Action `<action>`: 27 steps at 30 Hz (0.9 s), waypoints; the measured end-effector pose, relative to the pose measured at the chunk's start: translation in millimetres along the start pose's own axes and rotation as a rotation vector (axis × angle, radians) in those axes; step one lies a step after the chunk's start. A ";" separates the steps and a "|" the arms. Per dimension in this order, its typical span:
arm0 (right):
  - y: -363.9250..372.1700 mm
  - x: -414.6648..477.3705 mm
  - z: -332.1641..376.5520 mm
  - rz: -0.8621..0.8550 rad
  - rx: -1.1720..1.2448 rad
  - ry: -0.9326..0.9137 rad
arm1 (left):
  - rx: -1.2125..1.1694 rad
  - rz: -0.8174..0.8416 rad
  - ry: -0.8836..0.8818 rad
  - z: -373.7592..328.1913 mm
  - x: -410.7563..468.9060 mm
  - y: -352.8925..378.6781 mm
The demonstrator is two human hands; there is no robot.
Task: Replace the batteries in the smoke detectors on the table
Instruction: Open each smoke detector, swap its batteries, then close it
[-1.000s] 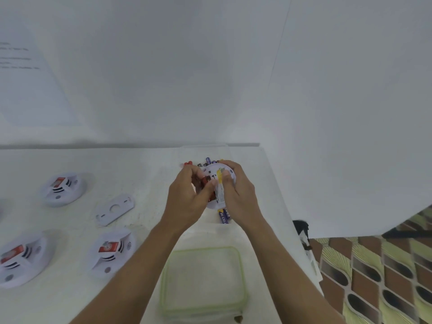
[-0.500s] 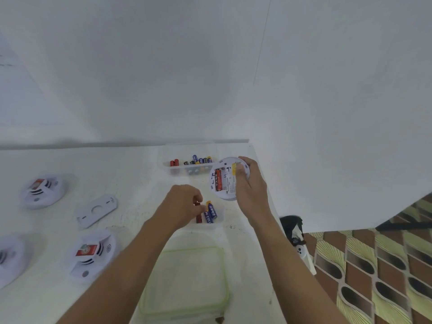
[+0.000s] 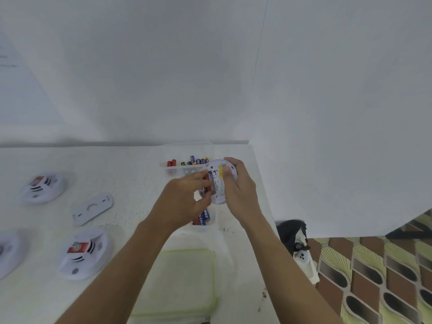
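Observation:
My right hand (image 3: pixel 240 190) grips a round white smoke detector (image 3: pixel 218 183) above the table, back side toward me, with a red battery in its compartment. My left hand (image 3: pixel 184 199) reaches to that compartment, fingertips pinching at the red battery (image 3: pixel 207 187). Below the hands a clear tray (image 3: pixel 211 224) holds blue and red batteries (image 3: pixel 203 217). A second clear tray (image 3: pixel 184 170) behind holds several red, blue and black batteries. Three more detectors lie on the table at the left: one (image 3: pixel 43 188), one (image 3: pixel 83 253) and one (image 3: pixel 7 251) at the edge.
A white mounting plate (image 3: pixel 92 209) lies between the left detectors. A clear lidded box with a green rim (image 3: pixel 180 284) sits near me between my forearms. The white table (image 3: pixel 131 183) ends at the right, beside a black object (image 3: pixel 291 232) and patterned floor.
My left hand rose from the near battery tray back up to the detector's battery compartment. My right hand kept holding the detector.

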State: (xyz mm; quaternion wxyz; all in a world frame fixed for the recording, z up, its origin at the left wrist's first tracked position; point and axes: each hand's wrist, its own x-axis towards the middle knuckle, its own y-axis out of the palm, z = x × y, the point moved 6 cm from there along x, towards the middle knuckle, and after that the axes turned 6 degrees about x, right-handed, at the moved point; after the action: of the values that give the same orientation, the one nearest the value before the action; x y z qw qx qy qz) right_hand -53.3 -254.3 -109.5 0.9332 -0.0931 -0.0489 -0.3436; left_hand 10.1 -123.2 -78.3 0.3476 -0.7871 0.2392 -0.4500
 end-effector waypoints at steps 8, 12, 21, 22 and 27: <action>-0.5 7.7 -3.5 0.087 -0.041 -0.006 | 0.077 0.197 0.000 0.1 7.6 4.1; -0.4 10.7 -6.2 0.144 -0.032 0.003 | 0.123 0.176 0.001 -0.6 7.5 8.9; -1.7 18.4 -13.4 0.246 -0.061 0.005 | 0.115 0.029 -0.026 -6.1 1.8 3.1; -1.9 18.3 -15.8 0.242 -0.053 0.014 | 0.117 0.010 -0.028 -5.5 1.8 0.9; -3.7 17.6 -14.6 0.190 0.015 0.038 | 0.086 0.044 0.027 -6.5 -1.5 0.4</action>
State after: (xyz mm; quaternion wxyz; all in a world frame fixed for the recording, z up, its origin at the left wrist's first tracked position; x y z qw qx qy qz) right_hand -42.0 -271.2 -120.5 0.9631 -0.0837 -0.0247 -0.2547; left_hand 3.7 -124.6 -77.1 0.3874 -0.7598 0.2417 -0.4629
